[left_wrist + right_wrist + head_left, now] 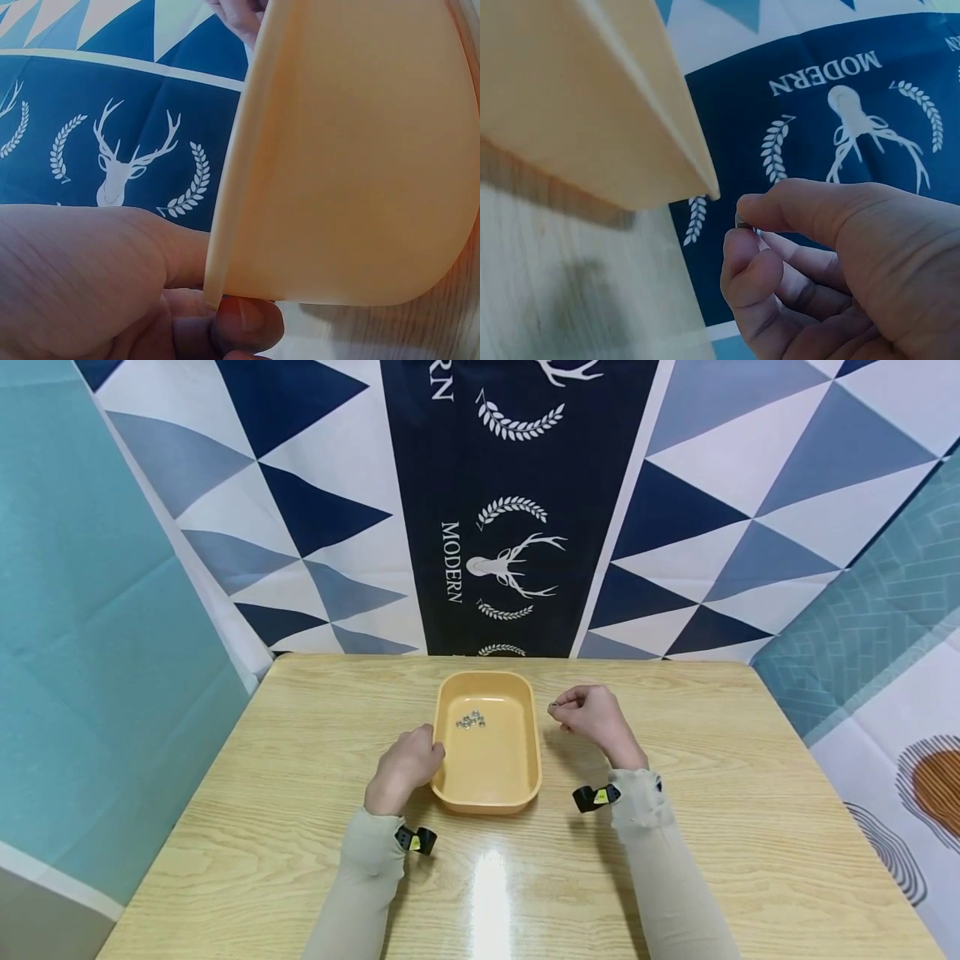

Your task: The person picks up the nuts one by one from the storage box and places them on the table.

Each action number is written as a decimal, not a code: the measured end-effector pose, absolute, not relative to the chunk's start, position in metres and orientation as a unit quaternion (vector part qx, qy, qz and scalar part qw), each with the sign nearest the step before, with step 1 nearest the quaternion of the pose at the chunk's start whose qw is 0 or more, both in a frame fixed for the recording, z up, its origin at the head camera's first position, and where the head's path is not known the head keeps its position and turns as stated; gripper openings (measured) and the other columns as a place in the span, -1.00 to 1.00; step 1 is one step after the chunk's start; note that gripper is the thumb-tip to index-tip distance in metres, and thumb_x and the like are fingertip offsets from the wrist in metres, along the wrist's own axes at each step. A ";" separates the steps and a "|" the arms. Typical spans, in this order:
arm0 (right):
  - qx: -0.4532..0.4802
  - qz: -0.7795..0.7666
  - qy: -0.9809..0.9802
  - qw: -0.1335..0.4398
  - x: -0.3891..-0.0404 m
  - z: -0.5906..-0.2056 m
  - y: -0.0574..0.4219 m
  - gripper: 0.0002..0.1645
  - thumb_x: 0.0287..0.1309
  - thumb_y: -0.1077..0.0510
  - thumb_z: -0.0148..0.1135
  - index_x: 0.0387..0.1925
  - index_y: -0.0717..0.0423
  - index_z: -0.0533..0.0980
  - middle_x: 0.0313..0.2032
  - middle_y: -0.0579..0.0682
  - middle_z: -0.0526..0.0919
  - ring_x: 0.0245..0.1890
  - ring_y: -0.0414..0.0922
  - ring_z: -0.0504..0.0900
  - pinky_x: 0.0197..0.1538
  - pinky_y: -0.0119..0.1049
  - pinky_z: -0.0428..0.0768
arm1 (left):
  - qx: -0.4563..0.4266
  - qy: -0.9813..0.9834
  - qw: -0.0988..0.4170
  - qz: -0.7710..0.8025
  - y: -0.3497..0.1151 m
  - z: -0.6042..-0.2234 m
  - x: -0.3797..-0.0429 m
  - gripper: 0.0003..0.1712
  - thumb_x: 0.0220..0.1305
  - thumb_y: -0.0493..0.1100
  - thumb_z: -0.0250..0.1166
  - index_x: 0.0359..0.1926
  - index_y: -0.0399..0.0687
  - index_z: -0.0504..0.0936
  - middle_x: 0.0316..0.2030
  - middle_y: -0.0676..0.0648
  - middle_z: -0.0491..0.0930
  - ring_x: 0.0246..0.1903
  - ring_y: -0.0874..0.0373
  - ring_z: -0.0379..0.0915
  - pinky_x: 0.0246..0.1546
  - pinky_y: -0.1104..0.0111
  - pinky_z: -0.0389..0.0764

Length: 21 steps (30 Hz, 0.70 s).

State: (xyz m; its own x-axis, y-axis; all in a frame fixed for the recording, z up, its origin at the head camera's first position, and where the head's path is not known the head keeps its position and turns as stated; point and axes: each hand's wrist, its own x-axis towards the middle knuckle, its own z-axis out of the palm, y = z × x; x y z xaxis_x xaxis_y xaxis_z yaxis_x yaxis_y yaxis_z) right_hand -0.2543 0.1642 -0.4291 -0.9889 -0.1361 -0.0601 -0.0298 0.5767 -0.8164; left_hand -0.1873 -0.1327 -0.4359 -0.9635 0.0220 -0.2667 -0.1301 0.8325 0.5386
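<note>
A yellow rectangular tray [487, 768] is at the middle of the wooden table. Several small shiny metal pieces [471, 721], too small to make out in detail, lie together in its upper left part. My left hand [408, 760] grips the left rim; in the left wrist view the rim [225, 232] passes between thumb and fingers. To the right of the tray, my right hand [592, 718] pinches a small grey metal piece [742, 223] between thumb and index finger. The other fingers are curled in toward the palm.
The wooden table [300, 860] extends around the tray on all sides. Behind its far edge hangs a patterned cloth [510, 485] with deer heads and triangles. Each wrist carries a small black camera [596, 797] on a strap.
</note>
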 end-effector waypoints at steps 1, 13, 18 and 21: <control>-0.045 -0.461 0.884 0.061 -0.254 -0.430 0.165 -0.72 0.24 0.15 0.39 -0.16 0.33 0.66 -0.28 0.23 0.78 -0.40 0.03 0.75 -0.37 -0.37 0.64 | -0.028 0.948 0.130 0.290 -0.133 -0.436 -0.187 -0.70 0.56 -0.11 -0.01 0.01 -0.20 0.54 -0.43 -0.11 0.55 -0.48 0.08 0.51 -0.50 0.29 0.45; -0.023 -0.474 0.876 0.083 -0.253 -0.444 0.165 -0.72 0.25 0.13 0.39 -0.15 0.28 0.65 -0.24 0.26 0.77 -0.31 0.09 0.75 -0.27 -0.23 0.69 | -0.029 0.947 0.128 0.295 -0.133 -0.436 -0.186 -0.71 0.56 -0.11 -0.02 -0.02 -0.19 0.55 -0.44 -0.11 0.56 -0.50 0.09 0.51 -0.52 0.31 0.44; -0.020 -0.448 0.890 0.079 -0.254 -0.450 0.171 -0.74 0.27 0.11 0.38 -0.18 0.27 0.66 -0.44 0.16 0.74 -0.46 -0.05 0.66 -0.35 -0.34 0.53 | -0.030 0.947 0.127 0.294 -0.133 -0.436 -0.187 -0.72 0.56 -0.11 -0.01 -0.04 -0.19 0.55 -0.44 -0.11 0.55 -0.50 0.09 0.51 -0.52 0.31 0.45; -0.017 -0.438 0.896 0.077 -0.255 -0.455 0.174 -0.75 0.26 0.11 0.38 -0.21 0.26 0.67 -0.51 0.07 0.71 -0.51 -0.11 0.61 -0.31 -0.33 0.51 | -0.030 0.948 0.127 0.291 -0.133 -0.436 -0.187 -0.72 0.56 -0.11 -0.01 -0.03 -0.19 0.55 -0.43 -0.11 0.55 -0.49 0.08 0.50 -0.51 0.30 0.44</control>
State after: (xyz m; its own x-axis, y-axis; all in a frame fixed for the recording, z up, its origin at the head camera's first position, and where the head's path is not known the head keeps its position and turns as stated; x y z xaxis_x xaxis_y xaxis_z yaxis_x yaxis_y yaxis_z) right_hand -0.2548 0.1742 -0.4548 -0.9875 -0.0975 -0.1241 0.0380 0.6165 -0.7864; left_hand -0.1870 -0.1328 -0.4356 -0.9662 0.0170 -0.2573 -0.1303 0.8287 0.5442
